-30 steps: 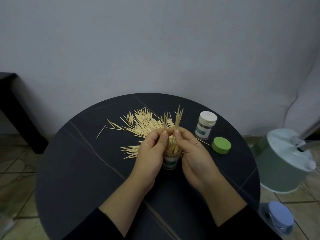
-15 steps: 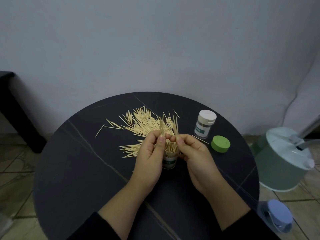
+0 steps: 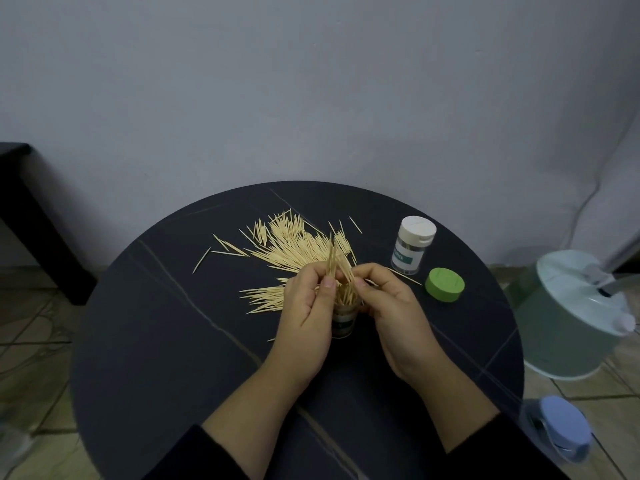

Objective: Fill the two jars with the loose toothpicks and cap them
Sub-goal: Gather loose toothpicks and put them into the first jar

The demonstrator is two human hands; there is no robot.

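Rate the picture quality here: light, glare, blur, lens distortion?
Head view: dim, flat, bluish light, no glare, only soft shadows. Head view: toothpicks stand out sharply on the dark table; the jar between left hand and right hand is murky, its label unreadable. Head view: wide-angle stretch toward the edges, where the floor tiles look skewed and soft.

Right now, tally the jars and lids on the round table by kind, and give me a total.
Jars: 2, the open jar and the capped jar.
Lids: 2, the white lid on the capped jar and the green lid lying loose.
Total: 4.
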